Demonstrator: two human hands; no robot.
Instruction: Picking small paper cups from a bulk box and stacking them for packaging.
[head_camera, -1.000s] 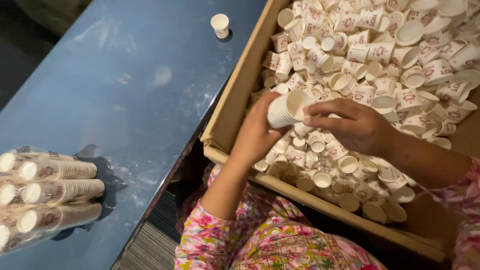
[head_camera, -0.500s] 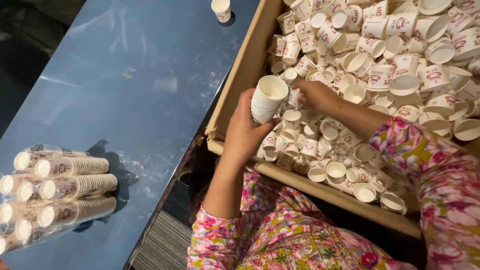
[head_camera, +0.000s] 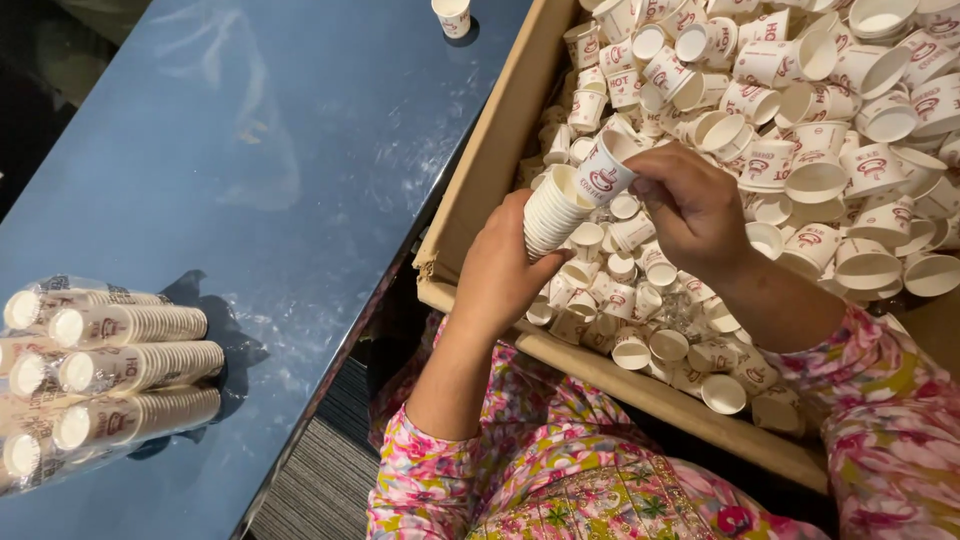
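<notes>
Left hand (head_camera: 500, 275), centre of frame, is wrapped around a nested stack of paper cups (head_camera: 553, 212). The fingers cover the stack's lower end, so its full length can't be read. The stack tilts up and right over the near-left corner of the cardboard box (head_camera: 480, 190).

Right hand (head_camera: 690, 205), just right of the stack, pinches a single cup (head_camera: 603, 172) by its side, mouth facing up-right. That cup's base touches or nearly touches the stack's open top; can't tell whether it is seated inside. The fingertips on its far side are hidden.

The box fills the right half of the frame and is cut off at the top and right edges. It is full of loose white cups (head_camera: 830, 130) with red print, lying at all angles. The print is too small and scrambled to matter. The right forearm blocks cups in the lower-right part of the box. Floral sleeves (head_camera: 560, 470) run off the bottom edge.

The blue table (head_camera: 250, 150) takes the left half, with glare patches on it. Wrapped sleeves of stacked cups (head_camera: 110, 370) lie at lower left, partly cut off by the left edge; the clear film blurs the count. One lone cup (head_camera: 452, 15) stands at top centre with its rim cropped. A strip of dark floor shows between table and box, no detail visible.
</notes>
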